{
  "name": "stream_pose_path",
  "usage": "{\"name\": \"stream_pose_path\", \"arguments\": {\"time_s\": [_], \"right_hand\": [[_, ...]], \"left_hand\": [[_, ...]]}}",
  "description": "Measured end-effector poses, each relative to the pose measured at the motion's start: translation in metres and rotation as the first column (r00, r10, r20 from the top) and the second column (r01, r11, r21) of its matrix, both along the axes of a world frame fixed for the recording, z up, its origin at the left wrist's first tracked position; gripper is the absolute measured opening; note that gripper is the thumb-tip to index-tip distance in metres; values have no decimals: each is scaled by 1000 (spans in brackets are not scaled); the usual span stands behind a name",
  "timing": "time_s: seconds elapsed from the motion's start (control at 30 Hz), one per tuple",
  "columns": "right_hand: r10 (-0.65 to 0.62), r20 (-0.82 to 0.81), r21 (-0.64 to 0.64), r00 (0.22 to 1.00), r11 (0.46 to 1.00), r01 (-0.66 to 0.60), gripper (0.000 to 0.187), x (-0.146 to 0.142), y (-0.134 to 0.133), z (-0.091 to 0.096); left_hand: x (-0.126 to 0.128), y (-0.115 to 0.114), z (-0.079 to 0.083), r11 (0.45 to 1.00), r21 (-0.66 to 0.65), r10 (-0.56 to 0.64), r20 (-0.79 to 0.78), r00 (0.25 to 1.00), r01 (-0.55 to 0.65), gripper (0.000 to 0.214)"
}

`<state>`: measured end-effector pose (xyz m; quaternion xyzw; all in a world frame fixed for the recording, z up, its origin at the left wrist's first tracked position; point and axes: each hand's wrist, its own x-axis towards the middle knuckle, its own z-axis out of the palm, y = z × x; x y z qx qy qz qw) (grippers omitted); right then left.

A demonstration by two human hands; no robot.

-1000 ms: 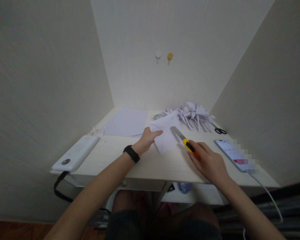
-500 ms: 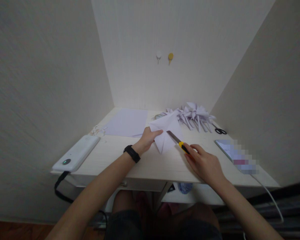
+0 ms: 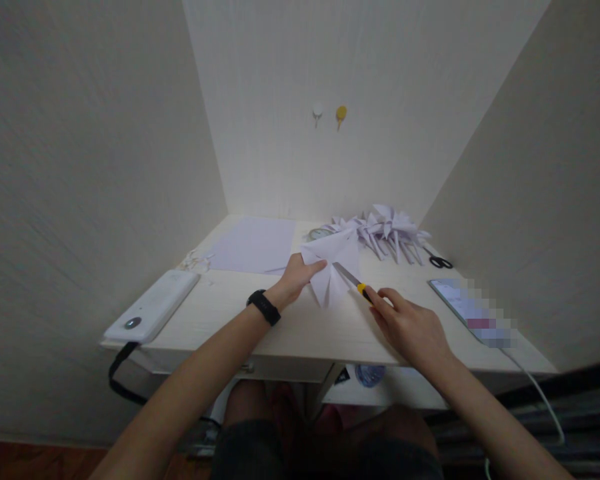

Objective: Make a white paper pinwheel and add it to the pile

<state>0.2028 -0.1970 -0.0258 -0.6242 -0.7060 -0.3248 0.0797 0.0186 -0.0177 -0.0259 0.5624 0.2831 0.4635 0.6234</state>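
My left hand [image 3: 296,279], with a black band on its wrist, pinches the left edge of a folded white paper [image 3: 333,263] and holds it against the pale wooden desk [image 3: 300,327]. My right hand [image 3: 409,327] is closed round a yellow utility knife [image 3: 356,283]. Its metal blade lies slanted against the paper's right lower edge, the tip partly under the fold.
A flat white sheet [image 3: 255,245] lies at the back left, with paper scraps [image 3: 195,259] beside it. Several folded paper pieces [image 3: 387,233] are heaped at the back right, next to black scissors [image 3: 439,261]. A phone [image 3: 473,310] on a cable lies right; a white device [image 3: 153,307] lies left.
My right hand has slid the knife left and forward, so the blade now meets the paper's edge. My left hand and the paper have stayed nearly still.
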Motion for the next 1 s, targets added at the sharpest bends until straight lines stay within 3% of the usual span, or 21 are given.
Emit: {"name": "stream_pose_path", "arguments": {"time_s": [0.2, 0.37, 0.53, 0.7, 0.8, 1.0], "right_hand": [[-6, 32, -37, 999, 999, 7, 43, 0, 0, 2], [-27, -172, -36, 985, 999, 21, 40, -6, 4, 6], [56, -555, -44, 830, 994, -96, 40, -9, 12, 8], [28, -718, -72, 696, 991, -114, 42, -15, 15, 13], [-47, -850, -144, 525, 979, -145, 44, -18, 13, 16], [-227, -974, -217, -5, 940, -264, 58, -23, 11, 27]], "left_hand": [[0, -3, 2, 977, 206, 100, -180, 979, -62, 34], [0, -8, 6, 917, 393, 209, -313, 926, -74, 25], [0, -13, 8, 889, 454, 220, -300, 928, -64, 28], [0, -15, 5, 843, 526, 284, -258, 923, -112, 28], [0, -16, 3, 791, 603, 310, -248, 918, -105, 27], [-1, -13, -2, 649, 759, 365, -256, 895, -47, 32]]}}
